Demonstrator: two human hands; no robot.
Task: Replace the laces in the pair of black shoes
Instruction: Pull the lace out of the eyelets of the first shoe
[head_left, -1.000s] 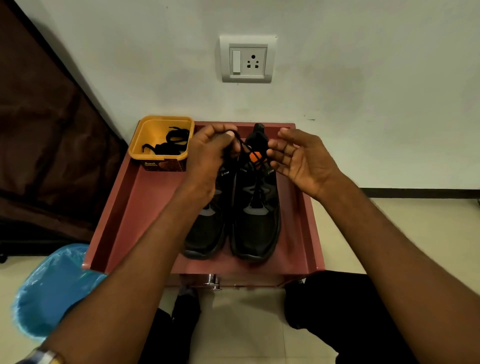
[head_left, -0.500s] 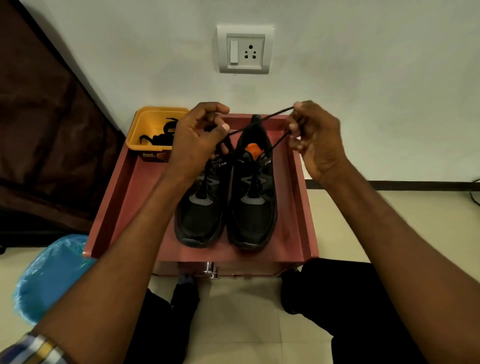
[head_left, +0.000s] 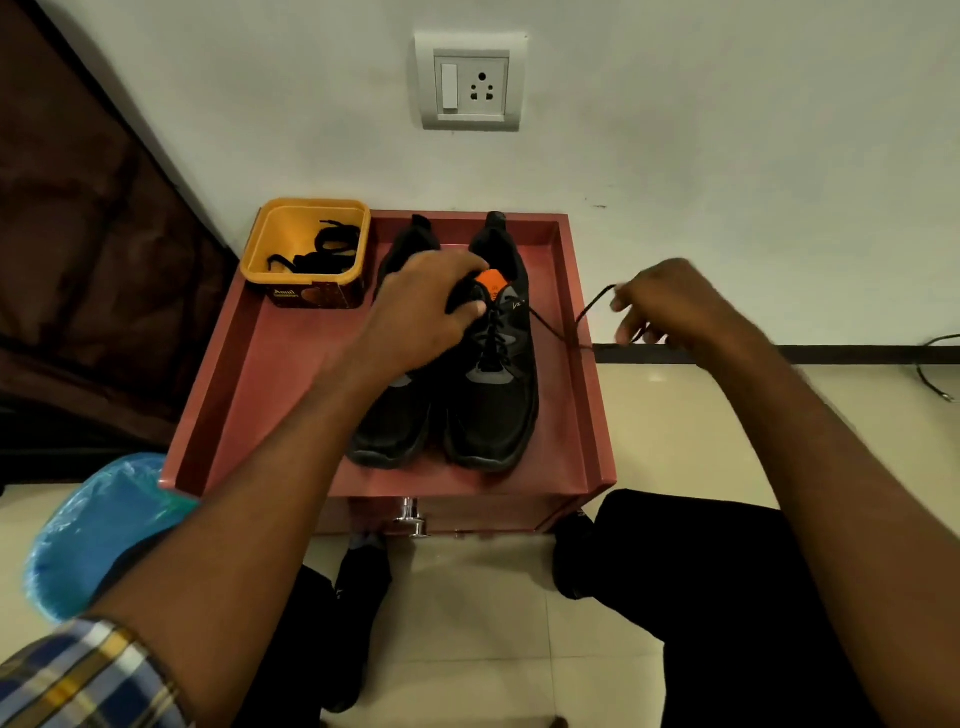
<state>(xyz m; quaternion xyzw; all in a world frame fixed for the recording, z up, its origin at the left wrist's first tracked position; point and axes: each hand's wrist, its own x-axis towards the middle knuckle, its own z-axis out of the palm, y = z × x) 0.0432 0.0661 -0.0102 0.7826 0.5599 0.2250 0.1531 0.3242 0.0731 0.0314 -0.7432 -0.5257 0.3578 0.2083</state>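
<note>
Both black shoes (head_left: 452, 374) are laced; the right hand (head_left: 670, 306) pinches the old lace (head_left: 558, 327), the left hand (head_left: 421, 312) grips the right shoe's tongue; replacing is only starting.

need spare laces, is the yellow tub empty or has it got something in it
Not empty. The yellow tub at the tray's back left corner holds a loose bundle of black laces.

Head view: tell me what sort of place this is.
Probably a room in a home, with the person sitting on the floor. A wall socket sits in the plain painted wall, the floor is tiled, and the black shoes stand on a low red cabinet with a drawer knob.
</note>
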